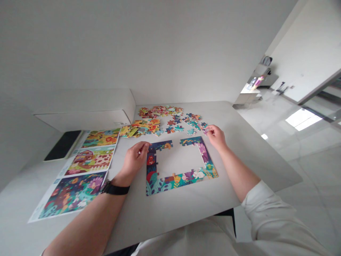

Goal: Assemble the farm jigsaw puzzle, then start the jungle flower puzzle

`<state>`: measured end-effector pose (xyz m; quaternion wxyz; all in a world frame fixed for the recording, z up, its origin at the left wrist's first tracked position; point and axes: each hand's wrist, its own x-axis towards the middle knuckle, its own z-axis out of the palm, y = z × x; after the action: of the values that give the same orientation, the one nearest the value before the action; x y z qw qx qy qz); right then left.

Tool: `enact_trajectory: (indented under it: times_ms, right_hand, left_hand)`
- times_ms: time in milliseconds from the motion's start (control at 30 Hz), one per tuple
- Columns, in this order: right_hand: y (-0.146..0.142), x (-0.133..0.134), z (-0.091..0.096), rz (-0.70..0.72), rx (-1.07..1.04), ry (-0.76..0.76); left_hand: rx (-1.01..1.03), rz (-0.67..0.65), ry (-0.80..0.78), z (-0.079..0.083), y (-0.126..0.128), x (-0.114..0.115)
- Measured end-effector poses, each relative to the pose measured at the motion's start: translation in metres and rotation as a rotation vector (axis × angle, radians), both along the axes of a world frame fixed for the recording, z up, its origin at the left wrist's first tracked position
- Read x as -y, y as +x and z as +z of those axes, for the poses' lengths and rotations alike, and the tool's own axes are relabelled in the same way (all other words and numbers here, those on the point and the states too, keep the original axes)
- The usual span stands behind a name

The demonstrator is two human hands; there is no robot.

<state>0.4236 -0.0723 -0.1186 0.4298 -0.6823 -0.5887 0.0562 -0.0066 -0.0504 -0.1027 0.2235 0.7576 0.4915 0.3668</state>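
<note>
A partly joined jigsaw puzzle (162, 181) lies on the table, its border showing dark blue, purple and leafy green. There is a gap in its top edge, and bare table shows through the middle. At its upper left corner is my left hand (135, 156), fingers curled and thumb and forefinger pressed together; whether anything is between them is hidden. Beyond the upper right corner, my right hand (216, 136) pinches a small purple puzzle piece (205, 131). Loose dark and teal pieces (193, 122) lie just left of that hand.
Piles of red pieces (160, 111) and yellow pieces (142, 128) lie toward the wall. On the left is a printed picture sheet (113, 151) with three scenes, beside a dark phone-like slab (64, 145). A white box (85, 119) stands behind them.
</note>
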Motion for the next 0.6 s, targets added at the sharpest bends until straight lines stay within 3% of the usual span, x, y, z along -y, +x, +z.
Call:
enact_trajectory:
  times_ms: [233,367,467,600]
  right_hand:
    - [0.015,-0.001,-0.001,0.003,0.002,0.087]
    - [0.023,-0.006,0.002,-0.011,-0.137,0.07]
    - [0.034,-0.017,0.009,-0.048,-0.235,0.08]
    - [0.046,-0.041,0.018,-0.051,-0.17,0.021]
  left_hand:
    - [0.041,0.065,-0.008,0.001,0.0,0.002]
    - [0.046,0.042,-0.038,0.003,0.001,0.004]
    - [0.042,0.017,-0.066,0.001,0.001,0.003]
    - [0.055,0.0,-0.101,-0.004,0.0,0.0]
